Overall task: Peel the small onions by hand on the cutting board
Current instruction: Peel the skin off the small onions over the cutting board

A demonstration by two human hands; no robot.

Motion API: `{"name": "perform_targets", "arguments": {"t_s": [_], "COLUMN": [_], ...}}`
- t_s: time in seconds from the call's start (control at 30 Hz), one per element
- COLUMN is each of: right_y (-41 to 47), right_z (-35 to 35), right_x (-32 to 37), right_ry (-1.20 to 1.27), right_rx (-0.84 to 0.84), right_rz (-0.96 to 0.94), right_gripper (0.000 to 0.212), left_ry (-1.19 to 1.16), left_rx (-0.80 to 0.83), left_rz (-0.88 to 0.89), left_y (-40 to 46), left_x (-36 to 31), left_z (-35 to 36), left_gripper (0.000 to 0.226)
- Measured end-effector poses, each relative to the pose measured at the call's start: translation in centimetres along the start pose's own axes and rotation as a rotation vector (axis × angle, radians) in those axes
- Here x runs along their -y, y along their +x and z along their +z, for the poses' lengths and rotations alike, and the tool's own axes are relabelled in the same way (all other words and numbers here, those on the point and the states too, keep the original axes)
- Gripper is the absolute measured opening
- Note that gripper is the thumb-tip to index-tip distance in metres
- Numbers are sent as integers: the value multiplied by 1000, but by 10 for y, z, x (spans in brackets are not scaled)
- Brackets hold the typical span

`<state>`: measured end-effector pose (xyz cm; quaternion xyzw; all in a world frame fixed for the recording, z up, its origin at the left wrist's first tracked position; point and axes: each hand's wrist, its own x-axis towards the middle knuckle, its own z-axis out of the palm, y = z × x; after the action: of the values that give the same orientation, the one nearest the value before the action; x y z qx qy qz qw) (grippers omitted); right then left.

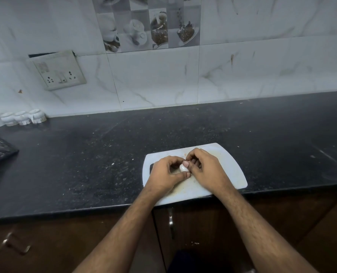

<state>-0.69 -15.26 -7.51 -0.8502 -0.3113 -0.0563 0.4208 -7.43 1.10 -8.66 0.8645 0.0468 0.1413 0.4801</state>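
Four upturned white ceramic cups [23, 117] far left on my speckled black stone counter [85, 154]; my left hand [166, 174] and right hand [207, 170] pinch one small pale onion [183, 167] over the white plastic cutting board [232, 170], marble-tiled wall [262, 66] behind.

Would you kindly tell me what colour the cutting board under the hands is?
The cutting board is white, with brownish staining near its front edge; the head view shows it.

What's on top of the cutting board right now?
Both hands, left hand and right hand, holding one pale onion over the cutting board. Anything beneath them is hidden.
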Motion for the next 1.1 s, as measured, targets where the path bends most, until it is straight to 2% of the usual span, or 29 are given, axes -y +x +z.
{"name": "perform_targets", "arguments": {"t_s": [0.3, 0.57, 0.77, 1.1], "right_y": [5, 2, 2, 5], "right_z": [-1, 0, -2, -7], "right_x": [-7, -2, -2, -7], "right_ry": [84, -10, -19, 61], "right_rx": [32, 91, 149, 216], "right_rz": [121, 78, 66, 21], "right_gripper": [10, 19, 23, 18], "left_ry": [14, -17, 47, 28], "left_rx": [25, 20, 51, 108], "left_rz": [-12, -1, -25, -58], "left_y": [1, 1, 4, 7], "left_x": [1, -3, -1, -2], "left_z": [0, 2, 4, -2], "left_gripper": [34, 23, 17, 24]}}
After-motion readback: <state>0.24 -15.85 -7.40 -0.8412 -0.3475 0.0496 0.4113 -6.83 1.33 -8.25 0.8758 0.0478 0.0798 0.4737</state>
